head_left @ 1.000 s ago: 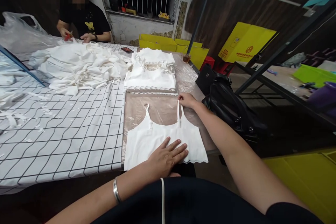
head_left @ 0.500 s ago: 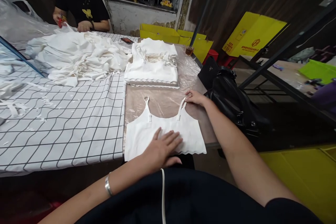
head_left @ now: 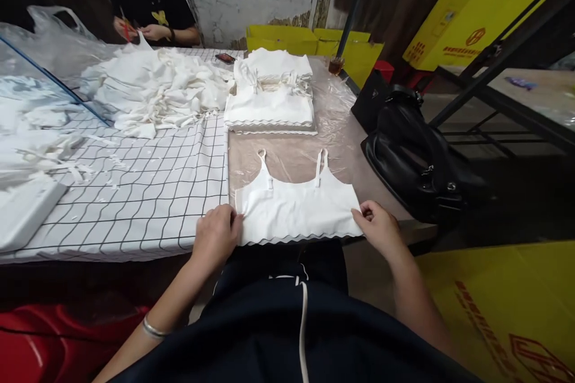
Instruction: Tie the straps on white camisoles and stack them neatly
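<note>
A white strappy top (head_left: 296, 206) lies flat at the table's near edge, straps pointing away from me, scalloped hem toward me. My left hand (head_left: 217, 236) grips its lower left corner. My right hand (head_left: 376, 225) pinches its lower right corner. Behind the top stands a neat stack of folded white tops (head_left: 270, 102) on clear plastic sheeting.
A loose heap of white tops (head_left: 153, 93) lies on the black-and-white grid cloth (head_left: 148, 191). A person in black across the table handles a garment with red scissors (head_left: 127, 29). A black bag (head_left: 413, 155) sits at the right table edge; yellow boxes (head_left: 309, 45) stand behind.
My left hand left the middle of the top and took its left hem corner. My right hand let go of the right strap and moved down to the right hem corner.
</note>
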Available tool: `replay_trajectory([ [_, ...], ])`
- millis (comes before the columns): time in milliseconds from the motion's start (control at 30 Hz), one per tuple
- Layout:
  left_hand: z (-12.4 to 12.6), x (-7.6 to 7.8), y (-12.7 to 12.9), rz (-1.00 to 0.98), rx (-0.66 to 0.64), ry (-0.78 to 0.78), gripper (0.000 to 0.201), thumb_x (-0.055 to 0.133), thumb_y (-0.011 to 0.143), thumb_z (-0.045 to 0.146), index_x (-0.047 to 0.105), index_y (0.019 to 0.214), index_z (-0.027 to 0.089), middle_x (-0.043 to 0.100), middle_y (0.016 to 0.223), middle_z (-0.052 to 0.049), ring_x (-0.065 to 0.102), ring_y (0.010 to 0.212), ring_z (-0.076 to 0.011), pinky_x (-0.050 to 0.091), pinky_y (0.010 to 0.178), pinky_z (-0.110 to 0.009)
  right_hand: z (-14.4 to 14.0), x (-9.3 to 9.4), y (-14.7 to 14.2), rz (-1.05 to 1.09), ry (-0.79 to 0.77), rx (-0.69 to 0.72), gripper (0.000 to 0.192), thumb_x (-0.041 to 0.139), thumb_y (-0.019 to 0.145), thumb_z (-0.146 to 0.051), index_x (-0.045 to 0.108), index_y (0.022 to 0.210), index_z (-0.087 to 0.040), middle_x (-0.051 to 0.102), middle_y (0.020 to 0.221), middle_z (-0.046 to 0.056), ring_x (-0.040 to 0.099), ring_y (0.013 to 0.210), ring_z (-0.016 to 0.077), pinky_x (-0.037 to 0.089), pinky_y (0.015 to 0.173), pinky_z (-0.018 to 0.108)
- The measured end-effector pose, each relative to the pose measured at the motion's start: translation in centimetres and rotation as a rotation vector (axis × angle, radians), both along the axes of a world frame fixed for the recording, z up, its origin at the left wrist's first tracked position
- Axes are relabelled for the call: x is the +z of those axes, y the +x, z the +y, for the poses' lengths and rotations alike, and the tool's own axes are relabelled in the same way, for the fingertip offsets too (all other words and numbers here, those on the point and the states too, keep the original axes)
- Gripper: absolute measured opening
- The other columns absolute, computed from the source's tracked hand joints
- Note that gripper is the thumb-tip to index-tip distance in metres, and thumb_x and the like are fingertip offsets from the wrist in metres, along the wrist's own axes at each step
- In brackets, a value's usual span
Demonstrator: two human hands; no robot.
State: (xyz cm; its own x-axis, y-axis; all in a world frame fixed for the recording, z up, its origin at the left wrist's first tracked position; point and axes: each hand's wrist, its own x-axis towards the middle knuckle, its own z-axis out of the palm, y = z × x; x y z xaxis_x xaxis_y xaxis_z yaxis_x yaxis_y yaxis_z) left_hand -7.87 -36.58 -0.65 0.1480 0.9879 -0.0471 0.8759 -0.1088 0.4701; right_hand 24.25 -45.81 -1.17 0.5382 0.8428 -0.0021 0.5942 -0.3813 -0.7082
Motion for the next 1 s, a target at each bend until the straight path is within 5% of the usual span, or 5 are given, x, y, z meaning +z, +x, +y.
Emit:
replay_trajectory([
  [333, 5.2, 5.1, -1.5, -1.288, 0.137, -0.605, 0.042, 0.086, 0.057, 0.021, 0.053, 0.083, 0.019, 0.062, 0.065, 0.002, 0.059, 0.053, -0.0105, 0.048, 0.051, -0.021, 6.1, 5.1, 0.7, 0.903, 0.241, -0.003, 0.05, 0.083, 0.054, -0.04, 0.049, 0.087, -0.023, 0.056, 0.061, -0.006, 0.054, 0.051, 0.0128, 0.042, 0.045, 0.023],
  [600, 24.6, 18.8, 1.7, -1.28, -0.023, -0.143, 0.02, 0.065, 0.072, -0.006, 0.064, 0.082, 0.011, 0.061, 0.067, -0.002, 0.056, 0.048, -0.0055, 0.044, 0.043, -0.014, 25.8, 18.6, 3.2, 0.737, 0.538, 0.066, 0.017, 0.059, 0.082, -0.016, 0.044, 0.077, -0.023, 0.052, 0.069, -0.007, 0.052, 0.061, 0.0066, 0.043, 0.057, 0.019],
  [700, 30.4, 20.9, 2.2, -1.244, -0.071, -0.013, 0.023, 0.063, 0.072, -0.006, 0.066, 0.088, 0.01, 0.061, 0.067, -0.003, 0.055, 0.048, -0.0059, 0.041, 0.043, -0.015, 30.7, 20.9, 3.5, 0.659, 0.519, 0.091, 0.015, 0.055, 0.087, -0.016, 0.043, 0.08, -0.022, 0.053, 0.072, -0.007, 0.053, 0.065, 0.0062, 0.04, 0.059, 0.02],
  [800, 33.3, 18.1, 2.6, -1.072, 0.018, -0.05, 0.025, 0.061, 0.072, -0.005, 0.067, 0.091, 0.011, 0.062, 0.066, -0.003, 0.055, 0.048, -0.0062, 0.044, 0.047, -0.017, 33.3, 18.0, 3.0, 0.624, 0.369, 0.09, 0.014, 0.058, 0.083, -0.011, 0.047, 0.082, -0.02, 0.058, 0.071, -0.004, 0.053, 0.063, 0.0082, 0.041, 0.057, 0.023],
  [1000, 32.9, 6.0, 3.3, -0.712, 0.142, -0.154, 0.017, 0.062, 0.066, -0.004, 0.065, 0.073, 0.011, 0.047, 0.044, 0.005, 0.038, 0.037, -0.0055, 0.033, 0.041, -0.02, 33.8, 7.1, 1.6, 0.464, 0.081, -0.025, 0.023, 0.067, 0.07, -0.013, 0.046, 0.065, -0.022, 0.047, 0.051, -0.005, 0.042, 0.047, 0.0104, 0.035, 0.045, 0.023],
])
